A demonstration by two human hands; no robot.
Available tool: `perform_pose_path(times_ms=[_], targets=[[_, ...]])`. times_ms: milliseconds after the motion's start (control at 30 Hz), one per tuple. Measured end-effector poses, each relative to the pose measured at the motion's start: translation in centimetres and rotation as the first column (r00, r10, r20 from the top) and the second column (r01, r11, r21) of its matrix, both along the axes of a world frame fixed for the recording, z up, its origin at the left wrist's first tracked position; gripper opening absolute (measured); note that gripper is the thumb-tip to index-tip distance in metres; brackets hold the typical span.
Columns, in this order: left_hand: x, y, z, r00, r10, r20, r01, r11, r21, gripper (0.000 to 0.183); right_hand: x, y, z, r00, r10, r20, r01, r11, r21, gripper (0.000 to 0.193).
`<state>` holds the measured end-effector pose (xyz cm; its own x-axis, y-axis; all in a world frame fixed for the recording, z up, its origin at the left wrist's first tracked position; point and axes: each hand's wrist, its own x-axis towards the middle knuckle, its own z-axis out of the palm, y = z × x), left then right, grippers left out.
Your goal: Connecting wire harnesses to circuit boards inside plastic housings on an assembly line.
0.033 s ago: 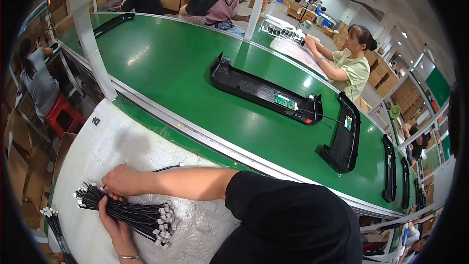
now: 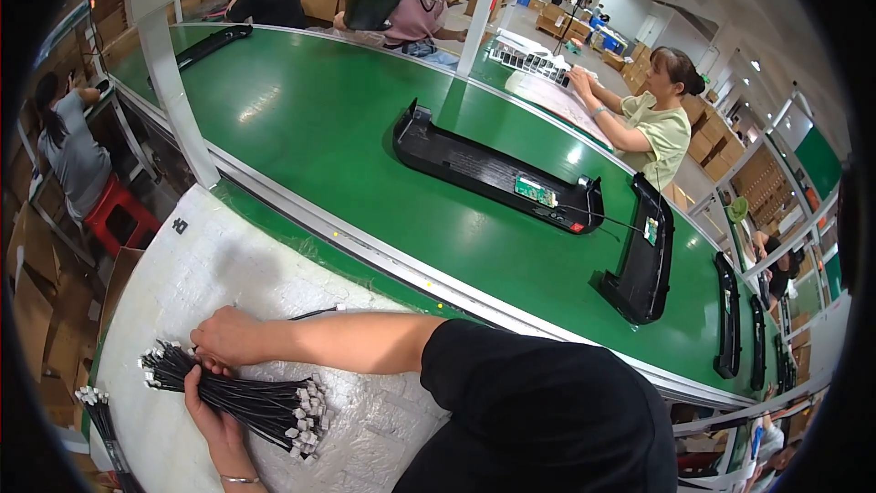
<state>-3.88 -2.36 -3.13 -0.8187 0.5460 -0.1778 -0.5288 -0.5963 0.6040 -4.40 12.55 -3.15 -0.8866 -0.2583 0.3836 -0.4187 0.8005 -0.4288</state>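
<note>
Bundle (image 2: 251, 399) of blk cables lies on white mat (image 2: 173, 283), white plugs (image 2: 310, 415) crowded at both its ends; L hand (image 2: 217, 424) is closed round bundle's near side w/ thumb over top, gripping it; silver bracelet (image 2: 239, 479) on that wrist, just nearer than bundle; R hand (image 2: 228, 338) sits at bundle's far side, toward its left end, fingers curled in at the cables; can't tell if it pinches any, tips partly hidden; R forearm & blk sleeve (image 2: 547, 402) run off to right of bundle; loose cable (image 2: 315, 313) on mat just beyond bundle, part hidden behind forearm; 2nd bunch (image 2: 99, 415) of blk cables w/ white plugs to left of bundle, apart from it; green belt (image 2: 319, 137) w/ metal rail (image 2: 383, 260) beyond bundle; on belt, far right of bundle, long blk shell (image 2: 484, 169) w/ green board (image 2: 535, 190), then another shell (image 2: 643, 256) w/ its own board (image 2: 651, 230); red stool (image 2: 119, 210) beyond bundle to left, co-worker in grey (image 2: 73, 151) on it; well beyond bundle, across belt, co-worker in pale green (image 2: 664, 132), & one in pink (image 2: 415, 18) w/ blurred dark panel (image 2: 376, 0) in front.
</note>
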Motion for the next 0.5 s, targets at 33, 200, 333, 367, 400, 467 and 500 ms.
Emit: perform_pose_path(times_ms=[33,200,333,367,400,467,500], targets=[[0.0,-0.1,0.1,1.000,0.017,0.011,-0.017,1.000,-0.018,0.014,0.0,0.0,0.1,0.999,-0.025,-0.024,0.026,0.997,0.069,0.017],[-0.8,-1.3,-1.2,0.997,0.033,0.070,-0.033,0.999,-0.009,0.011,-0.6,0.5,-0.3,0.998,-0.038,-0.058,0.045,0.991,0.128,0.011],[-0.7,-0.3,-0.2,0.992,0.047,0.120,-0.046,0.999,-0.009,0.012,-1.5,4.0,2.4,0.962,-0.211,-0.172,0.244,0.949,0.202,0.011],[-0.6,-0.1,-0.1,0.990,0.044,0.137,-0.044,0.999,-0.008,0.012,-2.0,5.6,3.6,0.956,-0.266,-0.127,0.294,0.883,0.367,0.013],[-0.8,-0.2,-0.3,0.989,0.053,0.136,-0.051,0.999,-0.017,0.013,-2.1,7.3,5.8,0.953,-0.274,-0.125,0.301,0.847,0.438,0.013],[-0.6,-0.3,0.4,0.988,0.075,0.134,-0.070,0.997,-0.042,0.017,-3.7,10.8,7.8,0.897,-0.427,-0.114,0.429,0.782,0.452,0.015],[-0.6,-0.1,0.5,0.986,0.093,0.138,-0.088,0.995,-0.044,0.017,-5.2,13.2,8.1,0.868,-0.486,-0.102,0.470,0.738,0.484,0.019]])
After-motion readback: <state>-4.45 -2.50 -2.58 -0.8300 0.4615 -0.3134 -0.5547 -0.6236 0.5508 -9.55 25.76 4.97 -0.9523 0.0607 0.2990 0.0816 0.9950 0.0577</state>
